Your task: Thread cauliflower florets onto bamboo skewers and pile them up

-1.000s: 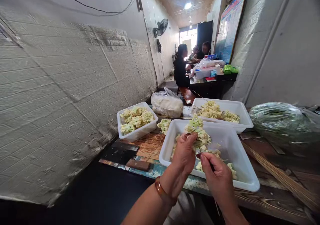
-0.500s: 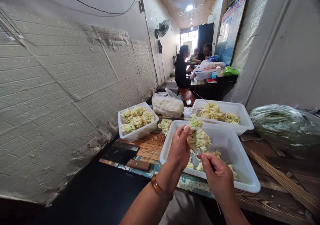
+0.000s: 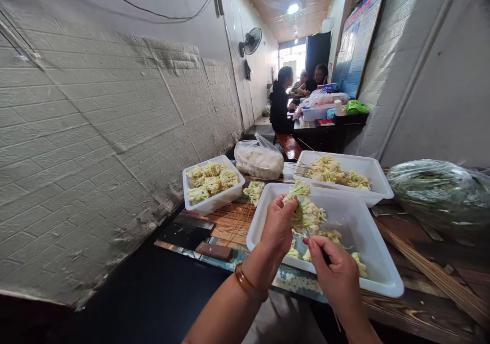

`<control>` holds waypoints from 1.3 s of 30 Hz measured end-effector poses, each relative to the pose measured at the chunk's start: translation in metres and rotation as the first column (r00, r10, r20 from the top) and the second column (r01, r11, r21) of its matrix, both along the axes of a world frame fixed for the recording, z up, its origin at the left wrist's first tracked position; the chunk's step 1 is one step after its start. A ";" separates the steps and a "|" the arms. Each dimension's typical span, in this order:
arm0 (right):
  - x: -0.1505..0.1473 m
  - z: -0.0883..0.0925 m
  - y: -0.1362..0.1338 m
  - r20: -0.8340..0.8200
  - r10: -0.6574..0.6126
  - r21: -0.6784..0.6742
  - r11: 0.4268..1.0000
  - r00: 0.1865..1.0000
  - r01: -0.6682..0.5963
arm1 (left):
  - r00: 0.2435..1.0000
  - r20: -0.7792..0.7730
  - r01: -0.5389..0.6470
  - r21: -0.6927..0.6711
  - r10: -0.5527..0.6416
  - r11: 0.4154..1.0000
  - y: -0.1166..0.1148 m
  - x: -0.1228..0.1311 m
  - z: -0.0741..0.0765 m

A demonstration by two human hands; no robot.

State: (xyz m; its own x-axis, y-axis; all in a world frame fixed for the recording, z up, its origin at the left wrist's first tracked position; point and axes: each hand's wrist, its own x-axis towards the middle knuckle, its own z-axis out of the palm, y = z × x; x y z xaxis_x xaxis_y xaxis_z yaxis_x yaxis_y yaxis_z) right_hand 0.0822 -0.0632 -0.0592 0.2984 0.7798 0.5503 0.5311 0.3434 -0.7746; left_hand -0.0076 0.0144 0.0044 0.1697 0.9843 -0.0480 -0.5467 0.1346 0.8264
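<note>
My left hand (image 3: 278, 226) is closed around pale green-white cauliflower florets (image 3: 309, 215), held above the near white tub (image 3: 377, 249). Pinched in my right hand (image 3: 335, 267) just below them is a thin wooden skewer (image 3: 337, 321), whose lower end sticks out under the palm. The skewer's upper part is hidden by the florets. Loose cauliflower pieces (image 3: 359, 263) lie in the tub beneath both hands. Just left of the tub, a skewered cauliflower bunch (image 3: 254, 193) rests on the wooden table (image 3: 225, 226).
A left tub (image 3: 209, 209) and a back tub (image 3: 377, 193) hold cauliflower. A bag of white stuff (image 3: 258, 159) stands between them. A cleaver (image 3: 191, 231) lies at front left, a skewer bundle (image 3: 432, 267) at right, near a plastic-wrapped bundle (image 3: 447, 196). People (image 3: 281, 104) sit farther back.
The view has shifted slightly. My left hand has turned a little over the florets, covering more of them; my right hand keeps its pinch on the skewer.
</note>
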 end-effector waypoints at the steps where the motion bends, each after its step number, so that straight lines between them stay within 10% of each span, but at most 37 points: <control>1: 0.000 0.000 0.000 -0.003 0.005 0.001 1.000 1.000 -0.005 | 1.000 0.001 -0.001 0.006 0.001 1.000 0.000 -0.001 0.000; 39: -0.001 0.002 0.000 0.048 0.005 -0.008 1.000 0.999 -0.004 | 0.997 0.064 -0.054 0.000 0.054 0.999 0.015 -0.002 0.006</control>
